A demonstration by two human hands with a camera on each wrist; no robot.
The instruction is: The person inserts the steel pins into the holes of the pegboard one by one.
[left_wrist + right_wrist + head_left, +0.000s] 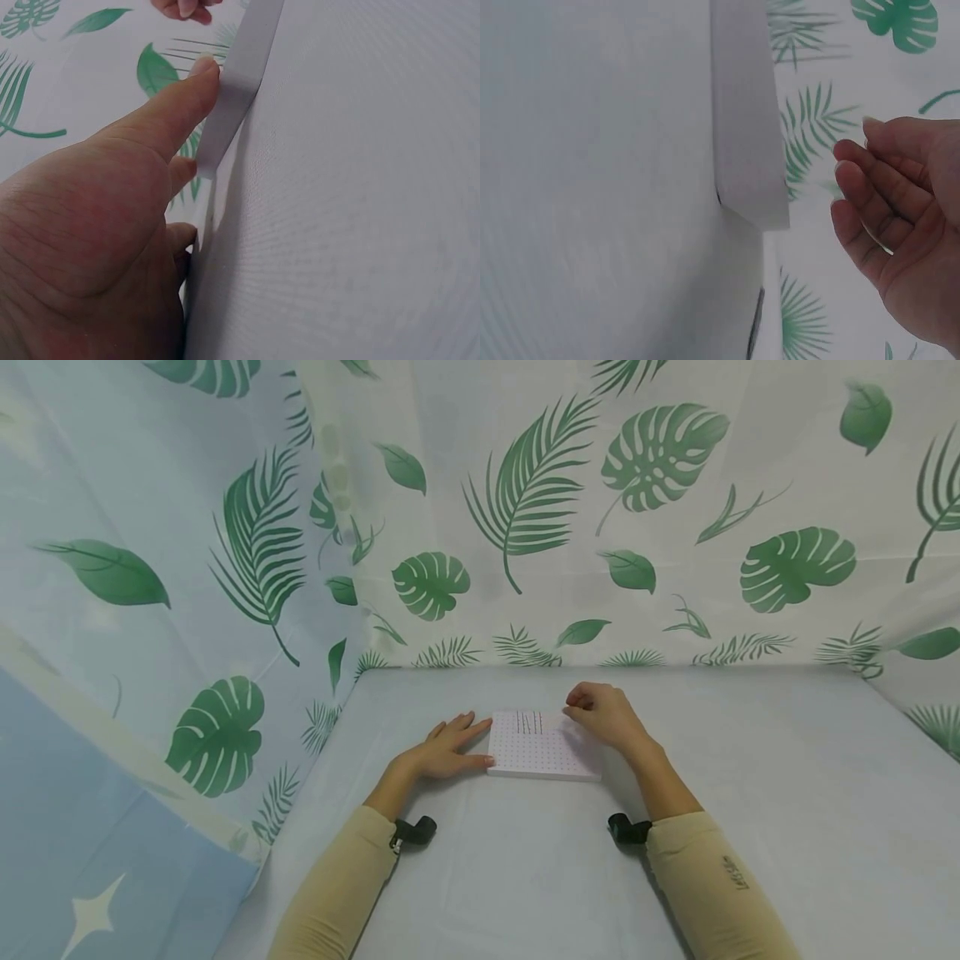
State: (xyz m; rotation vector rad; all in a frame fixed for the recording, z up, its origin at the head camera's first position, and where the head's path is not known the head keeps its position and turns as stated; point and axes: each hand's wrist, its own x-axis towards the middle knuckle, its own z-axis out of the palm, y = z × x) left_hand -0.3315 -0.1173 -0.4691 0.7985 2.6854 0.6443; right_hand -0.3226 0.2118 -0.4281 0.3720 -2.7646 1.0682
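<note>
A white square board [543, 764] dotted with small holes lies flat on the table. Several thin dark sticks [528, 722] stand in its back part, one leaning. My left hand [448, 753] lies at the board's left side, fingers spread, with thumb and a fingertip touching its edge. In the left wrist view, the thumb [199, 82] presses the board's side. Above the back right corner hovers my right hand [607, 714], its fingers bent loosely. The right wrist view shows this hand [907, 195] apart from the board's edge [750, 120], with nothing visible between thumb and fingers.
A pale cloth covers the table [510, 868]. Behind it hangs a white curtain [540, 610] with green leaf prints, and another leaf-printed curtain [187, 652] runs along the left side. Each sleeved forearm carries a small black wrist camera [416, 832].
</note>
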